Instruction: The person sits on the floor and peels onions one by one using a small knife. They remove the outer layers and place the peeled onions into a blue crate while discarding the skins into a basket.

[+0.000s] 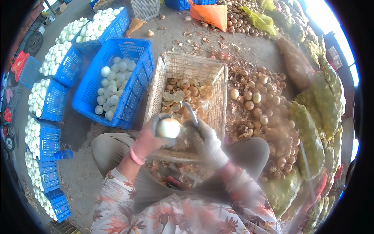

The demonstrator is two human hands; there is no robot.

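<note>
My left hand [152, 133], in a pink and grey work glove, holds a partly peeled onion [168, 128], its pale flesh facing up. In my gloved right hand [204, 136] is a knife with a curved metal blade [190, 113], pointing up and to the left, a short way right of the onion. Both hands are over the near part of a worn, pale plastic crate [194, 60], where onion skins [187, 95] lie. To the left, a blue plastic crate [87, 102] holds peeled white onions [112, 84].
Unpeeled onions [257, 96] and loose skins cover the ground at right, beside full green mesh sacks [306, 140]. Blue crates heaped with peeled onions [54, 99] line the far left, with a blue bottle [63, 154] near them. An orange bag [209, 14] lies ahead.
</note>
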